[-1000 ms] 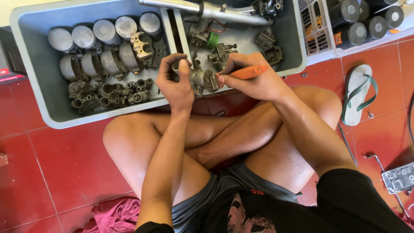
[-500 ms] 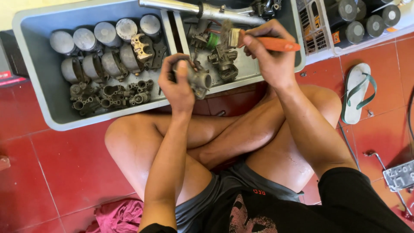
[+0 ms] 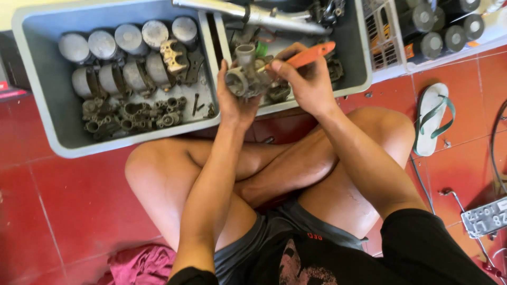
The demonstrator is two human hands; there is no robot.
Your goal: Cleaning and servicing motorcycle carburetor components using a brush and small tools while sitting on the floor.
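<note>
The carburetor (image 3: pixel 246 78) sat upright in the left hand (image 3: pixel 232 97), lifted just above the near edge of the right-hand grey tub (image 3: pixel 353 58), its round throat facing left and its short neck pointing up. Half a second before, the same part had been held lower and the brush had been raised away over the tub; now the two had come together — the brush end was down against the carburetor's upper right side. A second before, both hands had been lower still, close over the tub's near rim.

The left hand was clenched around the carburetor from below and behind, fingers wrapped up its left flank, thumb on the near side. The right hand (image 3: pixel 306 79) gripped the orange-handled brush (image 3: pixel 309 55) like a pen, fingers pinched shut on the handle, which stuck out up and to the right; the bristles themselves were hidden behind the part.

Behind the hands, the right-hand tub held more dark metal parts, a green-capped piece (image 3: pixel 261 49) and a chromed pipe (image 3: pixel 253 13) lying across its far side. The left grey tub (image 3: pixel 39 121) touched it side by side and carried rows of dull pistons (image 3: pixel 129 38) above a cluster of small fittings (image 3: pixel 132 113). The person sat cross-legged on the red tiled floor (image 3: pixel 53 211). A white sandal with green straps (image 3: pixel 433 116) lay to the right, a pink rag (image 3: pixel 140 264) by the left thigh — well apart from the work.
</note>
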